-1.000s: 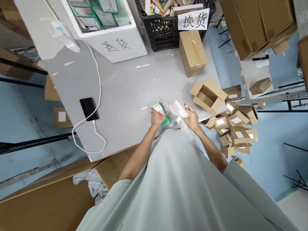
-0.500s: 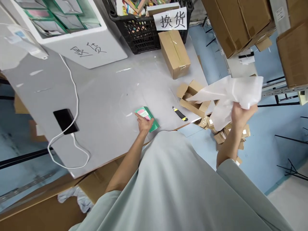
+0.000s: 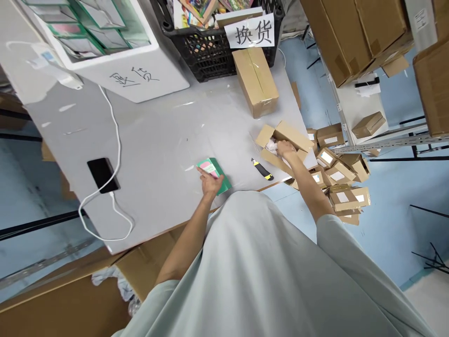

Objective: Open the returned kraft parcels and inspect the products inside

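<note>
My left hand [image 3: 210, 182] lies over a small green box [image 3: 223, 183] with a pink-and-white label, its thumb and fingers gripping opposite edges. The box rests on the table near my body. To the right, my right hand [image 3: 286, 149] reaches down into an open cardboard carton [image 3: 293, 135] at the table's edge. White packing film [image 3: 271, 145] shows in the carton beside those fingers, which are partly hidden and seem closed on it. Between the two hands lies a black-and-yellow utility knife [image 3: 262, 169].
A taped carton [image 3: 255, 82] stands before a black crate [image 3: 213, 56] of colourful goods. At back left is a white foam box [image 3: 140, 77]; a phone [image 3: 102, 174] with a white cable lies left. Several cartons [image 3: 342, 175] are piled beyond the table's right edge.
My right hand has brought the white packing film from the air at right, left and down into the open carton. My left hand stays on the green box. The view has shifted slightly.
</note>
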{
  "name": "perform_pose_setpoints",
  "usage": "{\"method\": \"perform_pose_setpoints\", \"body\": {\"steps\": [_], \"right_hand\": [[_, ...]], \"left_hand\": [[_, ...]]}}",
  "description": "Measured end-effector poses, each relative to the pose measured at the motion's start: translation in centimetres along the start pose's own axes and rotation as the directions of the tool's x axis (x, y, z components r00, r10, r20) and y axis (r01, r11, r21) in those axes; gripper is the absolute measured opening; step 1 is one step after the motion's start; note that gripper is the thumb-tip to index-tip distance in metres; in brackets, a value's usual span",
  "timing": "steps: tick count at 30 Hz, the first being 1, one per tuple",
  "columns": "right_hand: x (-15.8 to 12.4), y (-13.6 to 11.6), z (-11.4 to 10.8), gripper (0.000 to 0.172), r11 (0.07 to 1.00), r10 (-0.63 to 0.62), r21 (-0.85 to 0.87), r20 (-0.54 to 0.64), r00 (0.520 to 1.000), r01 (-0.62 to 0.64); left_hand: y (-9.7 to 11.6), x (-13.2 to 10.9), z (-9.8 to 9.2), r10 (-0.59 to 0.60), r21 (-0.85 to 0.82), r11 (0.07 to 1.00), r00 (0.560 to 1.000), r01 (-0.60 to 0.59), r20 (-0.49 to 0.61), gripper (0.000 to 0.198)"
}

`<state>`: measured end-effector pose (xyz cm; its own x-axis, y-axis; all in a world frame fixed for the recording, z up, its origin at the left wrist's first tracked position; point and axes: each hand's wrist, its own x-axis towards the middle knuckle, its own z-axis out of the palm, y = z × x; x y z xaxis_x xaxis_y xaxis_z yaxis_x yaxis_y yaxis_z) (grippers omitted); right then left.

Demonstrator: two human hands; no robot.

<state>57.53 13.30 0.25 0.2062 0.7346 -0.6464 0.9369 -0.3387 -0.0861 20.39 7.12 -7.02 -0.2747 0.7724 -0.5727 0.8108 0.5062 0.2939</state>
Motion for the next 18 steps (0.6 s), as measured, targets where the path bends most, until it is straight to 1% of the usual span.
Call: {"method": "perform_pose_setpoints", "body": {"steps": [2,3,5,6,7,8,9,10,11,12,14,15,18], "right_hand": [[0.1,0.0,-0.3,0.037,1.000,-0.004,-0.005,0.037,0.999,0.004],[-0.3,0.2,-0.5,0.042,1.000,-0.010,-0.009,0.051,0.999,0.011],[-2.2,1.2,-0.9,0.052,0.999,-0.038,-0.009,0.031,0.999,0.039],[-3.6,1.8,-1.0,0.057,0.999,-0.051,-0.010,0.002,0.999,0.051],[-5.2,2.6,-1.0,0.062,0.997,-0.074,0.011,-0.097,0.993,0.076],[-6.8,3.4,-1.0,0.070,0.997,-0.068,0.022,-0.181,0.981,0.073],[-8.2,4.1,-0.9,0.078,0.999,-0.026,0.025,-0.208,0.978,0.032],[-9.4,4.6,-0.8,0.084,0.999,0.042,0.036,-0.185,0.982,-0.036],[-10.3,5.0,-0.6,0.085,0.994,0.104,0.047,-0.136,0.985,-0.098],[-10.7,5.0,-0.4,0.083,0.988,0.149,0.052,-0.089,0.985,-0.145],[-10.4,4.5,-0.1,0.072,0.983,0.175,0.059,-0.042,0.984,-0.173],[-9.8,3.9,0.1,0.067,0.985,0.161,0.067,-0.055,0.985,-0.157],[-6.9,1.6,0.3,0.054,0.986,0.121,0.136,-0.169,0.978,-0.098]], "left_hand": [[0.0,-0.2,-0.1,-0.010,0.005,1.000,1.000,0.010,0.001,0.125],[0.0,-0.2,-0.2,-0.016,0.008,1.000,1.000,0.016,0.003,0.126],[-0.1,-0.4,-0.3,-0.025,0.013,1.000,1.000,0.025,0.016,0.127],[-0.2,-0.4,-0.4,-0.028,0.016,1.000,0.999,0.027,0.027,0.127],[-0.3,-0.4,-0.4,-0.030,0.016,0.999,0.999,0.030,0.037,0.127],[-0.4,-0.5,-0.4,-0.031,0.014,0.999,0.999,0.031,0.045,0.127],[-0.5,-0.5,-0.5,-0.031,0.009,0.999,0.998,0.030,0.051,0.127],[-0.6,-0.4,-0.4,-0.028,0.003,1.000,0.998,0.028,0.055,0.127],[-0.7,-0.4,-0.4,-0.023,-0.005,1.000,0.998,0.024,0.056,0.127],[-0.8,-0.4,-0.4,-0.017,-0.014,1.000,0.998,0.018,0.055,0.127],[-0.8,-0.4,-0.3,-0.008,-0.036,0.999,0.999,0.010,0.050,0.128],[-0.8,-0.4,-0.3,-0.004,-0.049,0.999,0.999,0.006,0.047,0.128],[-0.7,-0.7,-0.3,0.004,-0.093,0.996,0.998,0.001,0.055,0.127]]}}
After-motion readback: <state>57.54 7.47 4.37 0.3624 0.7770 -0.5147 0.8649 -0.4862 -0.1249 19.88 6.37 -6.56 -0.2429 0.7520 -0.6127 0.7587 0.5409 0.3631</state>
